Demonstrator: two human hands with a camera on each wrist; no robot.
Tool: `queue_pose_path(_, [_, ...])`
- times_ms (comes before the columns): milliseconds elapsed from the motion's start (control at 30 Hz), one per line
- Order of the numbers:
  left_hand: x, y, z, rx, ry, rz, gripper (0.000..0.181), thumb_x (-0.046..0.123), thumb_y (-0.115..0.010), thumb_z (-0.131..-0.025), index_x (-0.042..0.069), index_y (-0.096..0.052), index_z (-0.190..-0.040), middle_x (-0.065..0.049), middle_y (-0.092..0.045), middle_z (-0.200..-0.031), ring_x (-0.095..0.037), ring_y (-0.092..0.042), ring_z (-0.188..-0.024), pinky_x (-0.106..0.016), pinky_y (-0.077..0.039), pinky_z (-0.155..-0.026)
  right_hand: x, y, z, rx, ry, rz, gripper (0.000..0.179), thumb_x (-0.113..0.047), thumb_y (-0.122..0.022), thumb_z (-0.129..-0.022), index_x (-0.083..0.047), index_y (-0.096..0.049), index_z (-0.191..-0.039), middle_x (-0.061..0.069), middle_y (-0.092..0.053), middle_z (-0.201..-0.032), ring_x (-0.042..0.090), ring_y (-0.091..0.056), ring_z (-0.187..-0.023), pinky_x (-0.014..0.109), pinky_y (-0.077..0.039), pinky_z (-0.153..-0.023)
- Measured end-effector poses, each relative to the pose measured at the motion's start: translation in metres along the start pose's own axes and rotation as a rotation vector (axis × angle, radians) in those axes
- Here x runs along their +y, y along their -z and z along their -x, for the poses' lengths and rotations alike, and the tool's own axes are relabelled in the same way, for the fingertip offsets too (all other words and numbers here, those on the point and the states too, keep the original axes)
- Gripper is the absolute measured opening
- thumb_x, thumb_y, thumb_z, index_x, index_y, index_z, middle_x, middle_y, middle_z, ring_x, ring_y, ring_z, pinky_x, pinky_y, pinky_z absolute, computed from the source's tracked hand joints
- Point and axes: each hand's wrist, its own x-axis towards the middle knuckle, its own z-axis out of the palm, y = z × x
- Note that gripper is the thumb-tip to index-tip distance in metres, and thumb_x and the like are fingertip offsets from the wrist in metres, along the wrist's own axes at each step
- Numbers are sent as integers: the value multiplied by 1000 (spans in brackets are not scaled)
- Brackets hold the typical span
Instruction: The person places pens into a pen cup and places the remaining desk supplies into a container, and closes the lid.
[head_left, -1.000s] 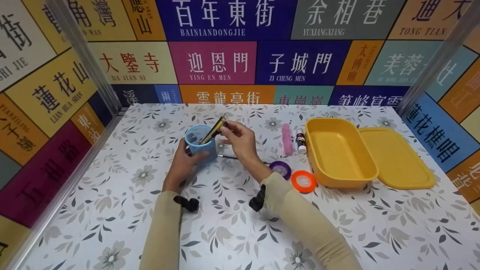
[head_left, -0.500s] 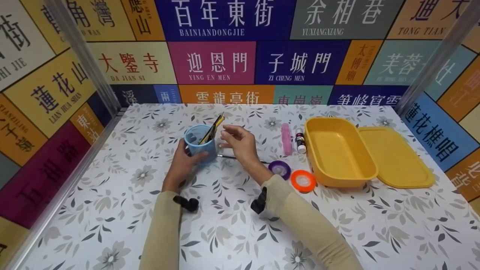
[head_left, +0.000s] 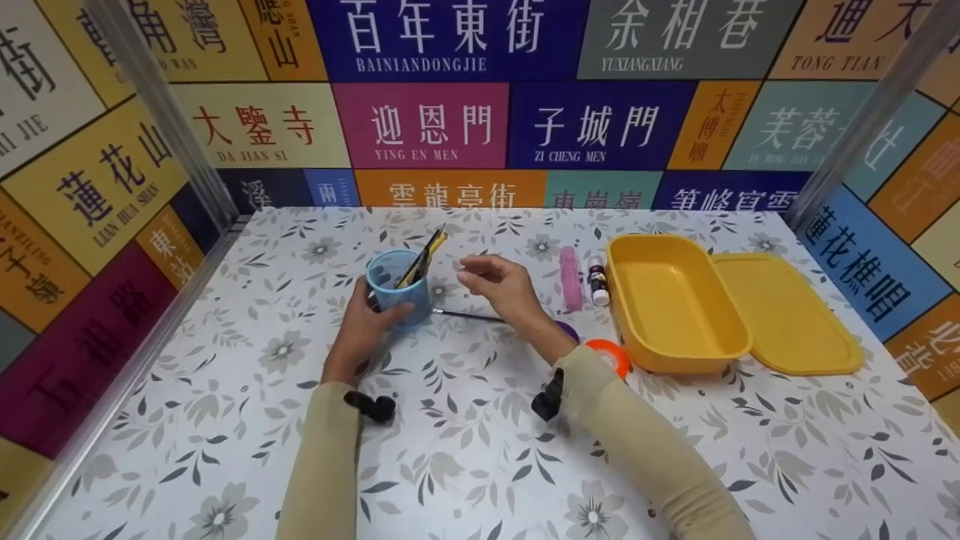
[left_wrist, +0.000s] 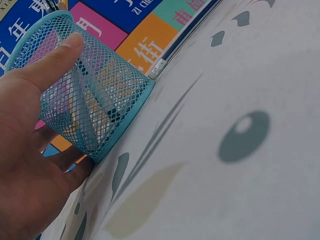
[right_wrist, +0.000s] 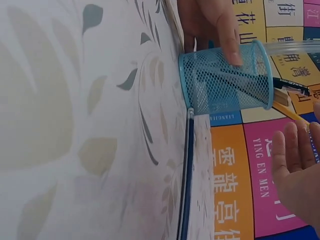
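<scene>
My left hand point(head_left: 361, 326) grips a light-blue mesh pen holder point(head_left: 414, 300) around its side, thumb across the front. The holder stands upright on the table. Several pens and pencils lean inside it, among them a black pen point(right_wrist: 292, 86) and a yellow pencil point(right_wrist: 289, 114). My right hand point(head_left: 506, 289) hovers to the right of the holder, apart from it, fingers loosely bent around nothing. Beneath that hand lies a slim dark pencil point(head_left: 465, 315) with a pale end, partly hidden by the right hand; that end is close to the holder's base, also in the left wrist view.
Right of the hands lie a pink strip-shaped item point(head_left: 570, 277), a small dark bottle with a white cap point(head_left: 598, 283), an orange ring-shaped item point(head_left: 619, 358) and a purple one point(head_left: 568, 330), mostly covered by my arm. Farther right are a yellow box point(head_left: 679, 300) and its lid point(head_left: 806, 315).
The right hand has let go of the pens and pencils, now leaning in the holder, and moved away to the right. My left hand keeps its grip on the holder.
</scene>
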Motion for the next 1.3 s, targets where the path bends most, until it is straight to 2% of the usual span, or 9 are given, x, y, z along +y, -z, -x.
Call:
queue_pose_path(233, [2,0,2,4,28,-18,102,38,-86,-77,25,-24,-157,-4,-34,-161,-25,-30,-152,-43,-30,-125,4,21,3,-66,-24,80,37,-19,-71,-94,-5,-67,-128,17,-68,-121,5,-66,-96,22,-55,-87])
queue_pose_path(467, [1,0,1,4,31,-33,103,40,-87,-76,26,-24,-157,-4,-34,-162,-25,-30,-152,-43,-27,-126,14,42,0,-111,-2,169,34,-17,-72,-92,-8,-69,-125,8,-72,-110,9,-66,-97,24,-56,-86])
queue_pose_path(633, [-1,0,0,8,37,-46,104,43,-87,-74,28,-25,-156,-3,-35,-161,-26,-31,-152,-44,-27,-126,19,53,1,-113,9,244,34,-18,-73,-92,-5,-68,-124,12,-73,-110,9,-67,-95,24,-57,-85])
queue_pose_path(767, [0,1,0,12,21,-29,101,40,-87,-75,26,-26,-156,-3,-36,-161,-26,-31,-151,-44,-28,-126,22,60,2,-121,-8,279,34,-16,-73,-92,-3,-68,-123,12,-73,-109,13,-67,-96,22,-57,-85])
queue_pose_path(933, [1,2,0,-1,-9,-3,98,34,-86,-79,22,-26,-156,-5,-36,-160,-27,-31,-151,-45,-30,-125,24,69,2,-123,-50,328,32,-16,-74,-91,-7,-70,-122,12,-72,-110,20,-67,-101,21,-56,-82])
queue_pose_path(1167, [0,1,-2,3,34,-30,98,32,-84,-81,27,-23,-157,-3,-34,-161,-25,-29,-152,-44,-28,-126,27,78,7,-160,-111,374,41,-18,-74,-91,-3,-65,-128,13,-71,-111,22,-66,-103,36,-61,-83])
queue_pose_path(1300, [1,1,-2,9,35,-35,96,31,-84,-82,26,-24,-157,-4,-34,-161,-25,-29,-152,-44,-27,-126,28,81,10,-188,-114,404,40,-17,-73,-92,-3,-65,-128,13,-71,-112,24,-66,-105,31,-61,-83])
